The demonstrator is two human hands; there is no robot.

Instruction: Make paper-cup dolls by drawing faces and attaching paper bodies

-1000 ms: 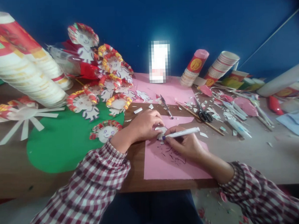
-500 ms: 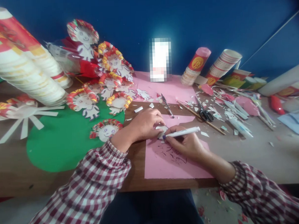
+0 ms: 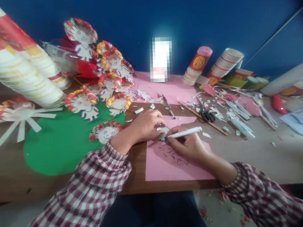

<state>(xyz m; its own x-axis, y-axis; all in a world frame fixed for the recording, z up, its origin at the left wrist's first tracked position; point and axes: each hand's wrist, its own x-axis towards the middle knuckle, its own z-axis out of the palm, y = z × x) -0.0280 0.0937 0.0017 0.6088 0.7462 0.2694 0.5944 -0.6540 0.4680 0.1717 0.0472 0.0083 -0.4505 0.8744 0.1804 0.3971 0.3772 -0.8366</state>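
Note:
My right hand (image 3: pixel 188 143) is closed round a white marker (image 3: pixel 185 132), its dark blue tip end pointing left. That end is at a small white paper cutout (image 3: pixel 162 129), partly hidden by my fingers. From the left, my left hand (image 3: pixel 149 125) grips the cutout between thumb and fingers, on or just over a pink sheet (image 3: pixel 155 168) covered with dark pen marks. Left of my hands, a paper face with a red, curled-paper rim (image 3: pixel 106 132) lies on a green paper shape (image 3: pixel 50 146).
Several more paper figures (image 3: pixel 90 114) and tall paper cup stacks (image 3: pixel 17 62) stand at left. A pen (image 3: pixel 168 106), black-handled scissors (image 3: pixel 207 116), a wooden stick (image 3: pixel 211 123) and paper scraps lie beyond my hands. More cups (image 3: pixel 225 64) stand at back right, before a blue wall.
The whole view has shifted slightly, so things appear a little further left. The marker lies at a marginally different tilt; both hands keep their hold near the same spot.

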